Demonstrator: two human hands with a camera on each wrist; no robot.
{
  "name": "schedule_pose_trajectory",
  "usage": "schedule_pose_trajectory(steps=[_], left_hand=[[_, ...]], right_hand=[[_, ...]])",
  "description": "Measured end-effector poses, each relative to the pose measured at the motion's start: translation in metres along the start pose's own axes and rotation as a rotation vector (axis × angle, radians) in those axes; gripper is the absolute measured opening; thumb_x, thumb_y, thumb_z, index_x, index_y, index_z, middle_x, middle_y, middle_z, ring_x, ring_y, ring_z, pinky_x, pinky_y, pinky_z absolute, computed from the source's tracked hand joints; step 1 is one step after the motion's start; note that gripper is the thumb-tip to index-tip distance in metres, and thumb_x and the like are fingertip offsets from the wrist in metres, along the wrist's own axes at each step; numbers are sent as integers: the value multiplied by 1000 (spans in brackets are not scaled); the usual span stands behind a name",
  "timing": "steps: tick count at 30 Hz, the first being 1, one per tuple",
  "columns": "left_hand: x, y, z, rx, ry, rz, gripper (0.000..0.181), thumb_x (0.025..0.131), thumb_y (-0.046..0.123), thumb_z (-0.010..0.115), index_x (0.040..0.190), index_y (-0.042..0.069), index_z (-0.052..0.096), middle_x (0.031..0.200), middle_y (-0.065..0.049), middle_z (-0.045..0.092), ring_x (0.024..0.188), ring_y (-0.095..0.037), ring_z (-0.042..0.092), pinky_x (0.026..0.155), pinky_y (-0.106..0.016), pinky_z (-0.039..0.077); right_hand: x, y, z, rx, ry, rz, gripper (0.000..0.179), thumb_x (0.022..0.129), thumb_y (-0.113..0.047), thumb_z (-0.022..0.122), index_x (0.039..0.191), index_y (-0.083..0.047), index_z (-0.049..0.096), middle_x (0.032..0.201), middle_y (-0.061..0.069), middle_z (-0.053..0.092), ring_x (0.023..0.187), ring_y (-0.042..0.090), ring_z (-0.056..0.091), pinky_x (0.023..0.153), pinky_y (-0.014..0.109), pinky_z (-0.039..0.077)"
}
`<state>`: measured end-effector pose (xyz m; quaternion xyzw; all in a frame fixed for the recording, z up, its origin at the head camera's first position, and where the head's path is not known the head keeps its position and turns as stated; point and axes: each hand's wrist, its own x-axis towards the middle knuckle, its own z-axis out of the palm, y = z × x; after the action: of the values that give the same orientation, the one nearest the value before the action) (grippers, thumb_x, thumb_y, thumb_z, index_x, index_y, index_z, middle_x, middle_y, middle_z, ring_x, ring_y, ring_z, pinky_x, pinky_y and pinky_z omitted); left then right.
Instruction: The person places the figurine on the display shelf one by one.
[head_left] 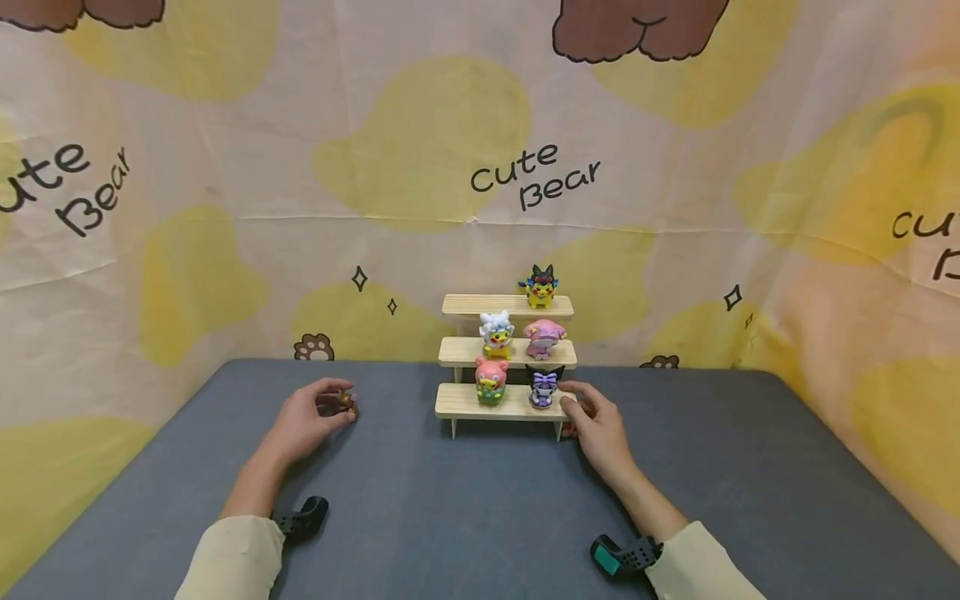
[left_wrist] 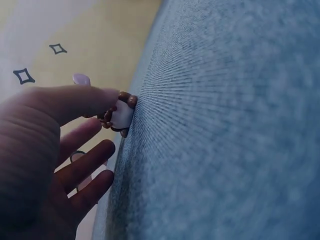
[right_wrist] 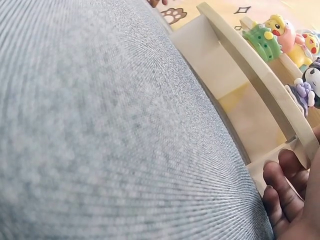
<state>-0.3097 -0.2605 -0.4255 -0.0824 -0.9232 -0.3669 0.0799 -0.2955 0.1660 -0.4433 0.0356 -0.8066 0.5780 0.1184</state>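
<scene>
My left hand point(head_left: 306, 419) pinches a small brown figurine point(left_wrist: 121, 116) that stands on the grey-blue tabletop; the left wrist view shows its white patch, the rest partly behind the thumb. My right hand point(head_left: 602, 431) grips the right end of the lowest step of a three-tier wooden display stand point(head_left: 453, 402). On that step, close to the right fingers, sits a black-and-purple figurine point(head_left: 543, 390); left of it is a pink-and-green figurine point(head_left: 491, 383). The middle step bears a white-and-yellow figurine point(head_left: 496, 335) and a pink figurine point(head_left: 545, 339). A yellow figurine with dark ears point(head_left: 541, 287) tops the stand.
The table point(head_left: 450, 517) has a grey-blue cover. Behind it and at both sides hangs a pale cloth backdrop point(head_left: 420, 258) with yellow patches and lettering. Each wrist wears a dark band, the left band point(head_left: 302, 518) and the right band point(head_left: 626, 557).
</scene>
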Motion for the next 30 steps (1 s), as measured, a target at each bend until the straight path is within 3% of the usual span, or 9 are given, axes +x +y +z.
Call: schedule_pose_trajectory(steps=[6,11,16,23,30], left_hand=[[2,-3,6,-25,56,29,41,89,9,75,128,2,64,112,-17,75,101,-30,73,90,-46,55],[0,-2,11,-3,86,3,38,89,18,78,123,6,67,105,-12,75,92,-22,73,83,-39,56],[-2,-4,10,-52,74,-34,50,87,27,81,129,6,64,115,-17,71,102,-30,71,89,-46,56],[-2,-6,8,-165,51,-9,55,87,15,80,137,4,59,124,-21,71,111,-34,69,81,-15,52],[-2,-5,9,-137,56,-3,45,88,12,79,130,6,66,118,-18,74,105,-28,71,79,-17,52]], right_hand=[[-1,0,-1,1,4,-12,24,103,-18,59,124,-14,68,68,8,56,63,13,60,63,27,57],[-5,-9,-2,0,-13,0,27,103,-15,58,127,-9,66,71,14,58,64,14,60,63,27,57],[-5,-11,-2,-7,-17,15,27,103,-14,57,128,-8,66,71,14,57,64,15,61,64,28,57],[-1,1,0,2,5,-19,25,103,-18,59,126,-13,68,66,4,53,62,13,61,63,27,57],[-1,1,0,5,2,-10,26,102,-18,59,127,-15,67,68,5,53,63,14,61,64,28,58]])
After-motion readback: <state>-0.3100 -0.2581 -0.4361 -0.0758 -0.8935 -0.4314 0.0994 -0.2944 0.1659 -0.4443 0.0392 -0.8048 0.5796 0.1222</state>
